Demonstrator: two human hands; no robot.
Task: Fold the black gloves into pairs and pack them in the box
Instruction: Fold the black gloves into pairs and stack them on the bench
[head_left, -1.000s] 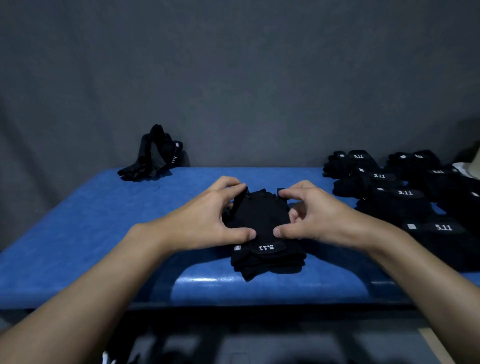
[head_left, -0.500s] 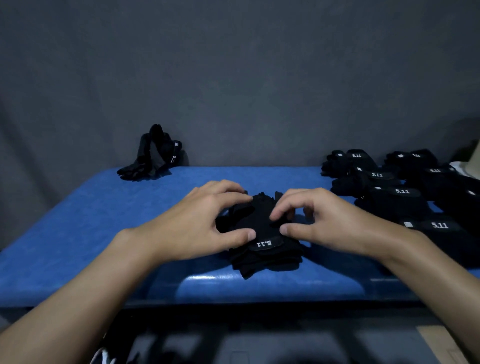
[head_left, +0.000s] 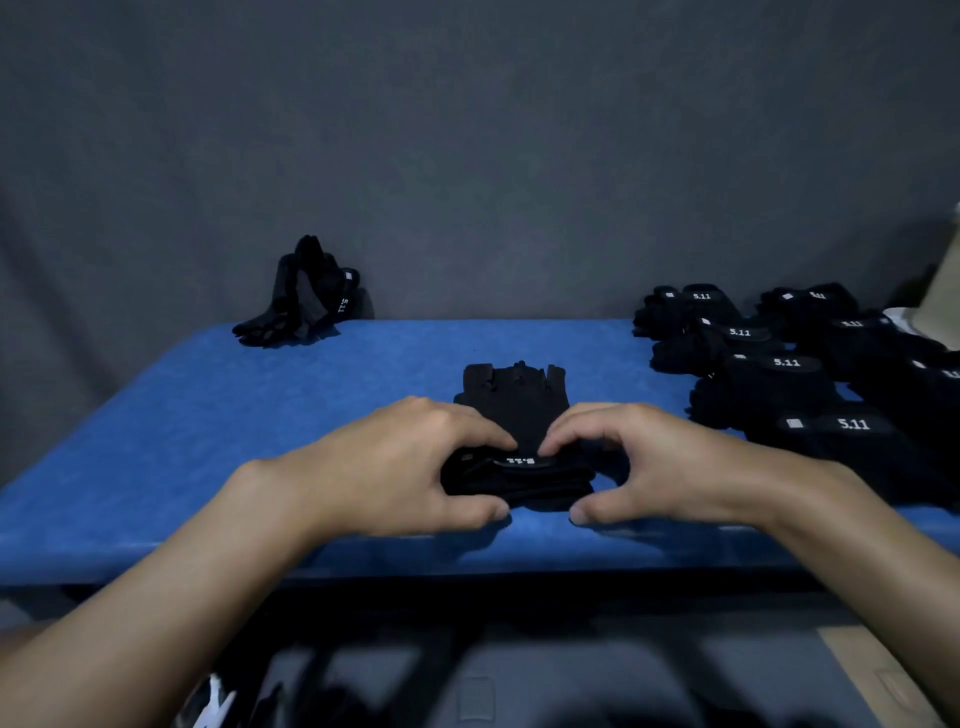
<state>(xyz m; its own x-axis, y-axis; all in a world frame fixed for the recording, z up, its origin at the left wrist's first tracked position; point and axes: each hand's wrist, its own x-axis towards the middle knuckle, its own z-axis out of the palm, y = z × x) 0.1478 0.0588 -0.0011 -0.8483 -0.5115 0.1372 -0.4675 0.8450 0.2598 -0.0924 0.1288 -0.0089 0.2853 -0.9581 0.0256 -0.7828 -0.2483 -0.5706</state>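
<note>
Between left hand (head_left: 395, 467) and right hand (head_left: 660, 462): black gloves (head_left: 514, 405), pinched.

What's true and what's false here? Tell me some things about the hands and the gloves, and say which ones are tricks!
1. The left hand and the right hand both grip the glove pair on the table. True.
2. The table's right side is bare. False: folded pairs lie there.
3. Loose gloves sit at the far left corner. True.
4. The table is red. False: it is blue.
</note>
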